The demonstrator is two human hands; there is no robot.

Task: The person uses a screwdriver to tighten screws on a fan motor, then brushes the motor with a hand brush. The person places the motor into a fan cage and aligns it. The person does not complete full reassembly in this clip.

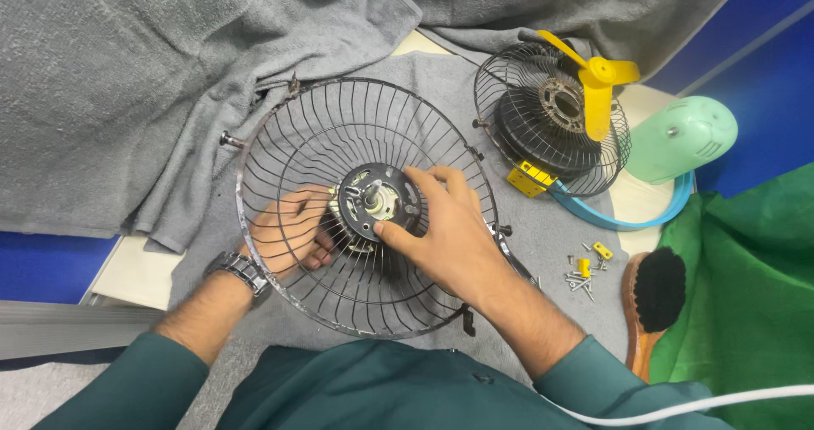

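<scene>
A large black wire fan guard (288,142) lies tilted on a grey towel, with the fan motor (373,203) and its shaft showing at the hub. My left hand (288,231) reaches under the guard and holds the motor from behind the wires. My right hand (449,226) rests on the front of the hub, thumb and fingers pinching the motor's plate. A metal watch (242,269) sits on my left wrist.
A second black wire guard (509,120) with a yellow fan blade (598,82) lies at upper right, beside a pale green motor cover (682,137) and a blue ring (644,218). Loose screws and small yellow clips (583,273), a wooden brush (655,298), green cloth (755,294) and a white cable (704,404) lie to the right.
</scene>
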